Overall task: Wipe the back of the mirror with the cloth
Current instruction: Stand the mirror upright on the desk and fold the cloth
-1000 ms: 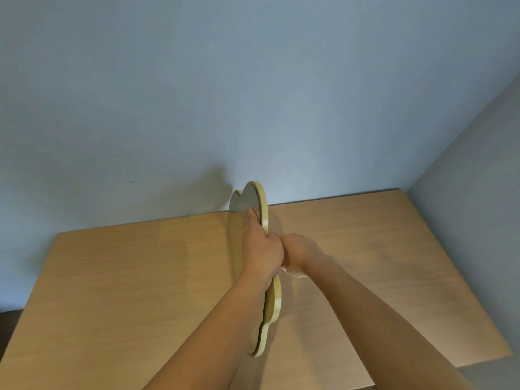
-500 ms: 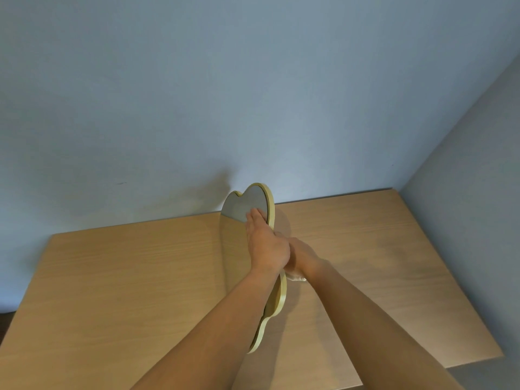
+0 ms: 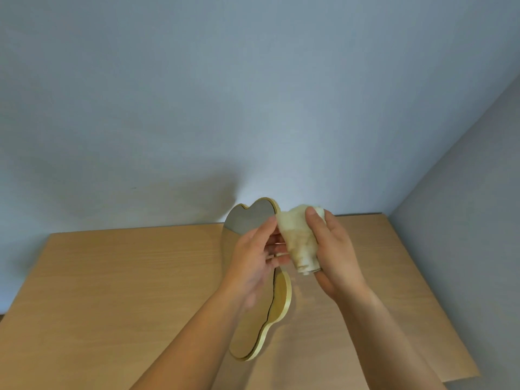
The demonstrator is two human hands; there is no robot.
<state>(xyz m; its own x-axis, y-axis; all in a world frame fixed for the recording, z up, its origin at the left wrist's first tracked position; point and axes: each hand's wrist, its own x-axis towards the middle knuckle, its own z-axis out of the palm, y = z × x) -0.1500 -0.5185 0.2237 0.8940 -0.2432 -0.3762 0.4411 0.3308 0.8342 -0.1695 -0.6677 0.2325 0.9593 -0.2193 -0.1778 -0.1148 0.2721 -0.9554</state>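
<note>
Both my hands met above the worktop (image 3: 118, 291). My right hand (image 3: 334, 249) had its grip closed around the bunched pale cloth (image 3: 299, 237); my left hand (image 3: 254, 257) pinched the cloth's edge. The wavy yellow-framed mirror (image 3: 278, 302) stood on edge beneath them.

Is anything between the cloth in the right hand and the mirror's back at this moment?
Partly. The left hand sits between the cloth, held in the right hand, and the upright mirror, its fingers touching the cloth. The mirror's back faces right; nothing else visible blocks it.
</note>
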